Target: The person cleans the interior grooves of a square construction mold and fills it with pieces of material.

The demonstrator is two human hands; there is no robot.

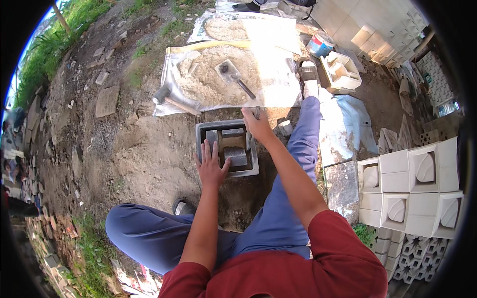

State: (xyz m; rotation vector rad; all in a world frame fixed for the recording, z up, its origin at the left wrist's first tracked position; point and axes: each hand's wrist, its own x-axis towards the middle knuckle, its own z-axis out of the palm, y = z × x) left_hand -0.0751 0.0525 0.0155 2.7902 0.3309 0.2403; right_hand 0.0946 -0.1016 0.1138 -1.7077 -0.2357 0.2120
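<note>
— Two hands on one grey square mould, set on bare dirt just ahead of the knees?
— Yes. Left hand spread flat, fingers wide, pressing on the near-left part of the mould, holding nothing. Right hand curled over the far-right corner, seemingly gripping the rim; hard to tell whether anything small sits inside the grip.
— Filled yet?
— Seemingly not. Inner blocks seated, cavities dark and bare, no mix visible inside. Looks like an early stage: form assembled, packing left to do.
— Supplies near?
— Sandy mix heaped on a white sheet just beyond, trowel lying in it, mallet at the sheet's left edge. Finished white blocks stacked well off to the right.
</note>
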